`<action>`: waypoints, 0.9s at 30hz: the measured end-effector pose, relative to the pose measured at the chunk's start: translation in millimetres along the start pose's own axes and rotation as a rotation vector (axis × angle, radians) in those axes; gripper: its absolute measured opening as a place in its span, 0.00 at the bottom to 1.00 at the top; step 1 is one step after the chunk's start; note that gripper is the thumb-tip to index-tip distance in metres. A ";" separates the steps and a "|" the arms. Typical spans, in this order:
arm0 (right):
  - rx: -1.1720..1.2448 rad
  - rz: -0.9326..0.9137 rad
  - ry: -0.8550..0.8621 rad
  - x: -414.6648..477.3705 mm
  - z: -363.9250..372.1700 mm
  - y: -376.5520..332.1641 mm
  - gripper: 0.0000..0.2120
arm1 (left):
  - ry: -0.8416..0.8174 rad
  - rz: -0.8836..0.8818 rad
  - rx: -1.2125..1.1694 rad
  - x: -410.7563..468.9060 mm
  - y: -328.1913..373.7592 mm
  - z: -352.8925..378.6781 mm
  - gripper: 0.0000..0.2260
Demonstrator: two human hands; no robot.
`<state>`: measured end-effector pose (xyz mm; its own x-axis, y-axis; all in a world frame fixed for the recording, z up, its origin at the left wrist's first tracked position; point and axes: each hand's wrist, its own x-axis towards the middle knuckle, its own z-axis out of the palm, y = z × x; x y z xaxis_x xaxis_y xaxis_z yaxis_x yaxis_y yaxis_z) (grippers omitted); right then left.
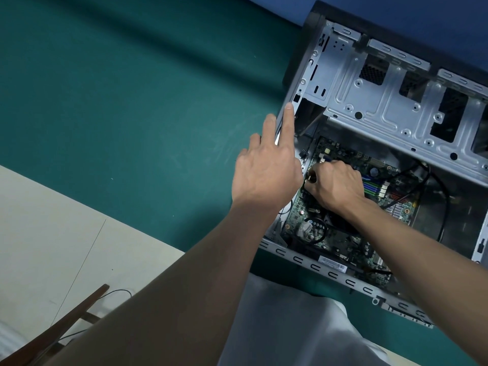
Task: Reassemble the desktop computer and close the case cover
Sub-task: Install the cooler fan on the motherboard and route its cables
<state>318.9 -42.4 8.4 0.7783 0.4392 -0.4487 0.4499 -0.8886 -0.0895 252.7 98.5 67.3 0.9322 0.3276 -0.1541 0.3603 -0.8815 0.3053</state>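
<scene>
Green mat (132,101) covers the bench, blue wall behind. One desktop case (330,273) lies on its side at the right, cover off, one motherboard (340,241) showing inside. Two bare hands at work. Left hand (266,170) spread wide, fingers straight, index fingertip (289,108) at the case's near edge. Right hand (335,183) down on the board, fingers curled round a small object (311,178); cannot tell what it is.
</scene>
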 end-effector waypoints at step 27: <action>0.049 0.083 -0.076 10.5 -3.4 -2.2 0.05 | 0.005 0.002 -0.016 -0.6 -0.3 0.5 0.34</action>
<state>327.6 -35.4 6.9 0.7756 0.3538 -0.5228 0.3616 -0.9278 -0.0915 252.0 98.5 66.8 0.9329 0.3281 -0.1484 0.3592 -0.8766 0.3202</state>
